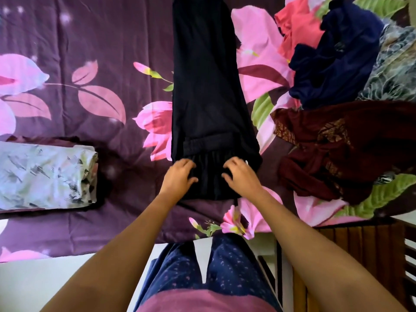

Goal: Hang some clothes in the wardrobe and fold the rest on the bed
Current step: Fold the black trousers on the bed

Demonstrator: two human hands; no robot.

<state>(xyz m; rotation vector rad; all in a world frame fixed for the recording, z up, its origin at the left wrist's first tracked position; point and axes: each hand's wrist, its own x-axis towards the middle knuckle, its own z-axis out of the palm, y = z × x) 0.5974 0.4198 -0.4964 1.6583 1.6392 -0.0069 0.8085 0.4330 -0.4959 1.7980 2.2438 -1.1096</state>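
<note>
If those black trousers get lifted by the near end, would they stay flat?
Probably not: the black trousers lie limp and flat on the bed, so they'd likely droop. The gathered waistband suggests thin, light cloth that may slide easily.

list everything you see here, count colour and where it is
bedsheet: 1, purple with pink flowers, under everything
trousers: 1, black, lengthwise at centre
folded garment: 1, pale grey print, left
coral garment: 1, coral, top of right pile
navy garment: 1, navy, right pile, crumpled
patterned cloth: 1, grey-green, far right
maroon garment: 1, maroon with gold print, right, nearer
wooden furniture: 1, brown, lower right
left hand: 1, on the trousers' near end, grip unclear
right hand: 1, likewise
</note>
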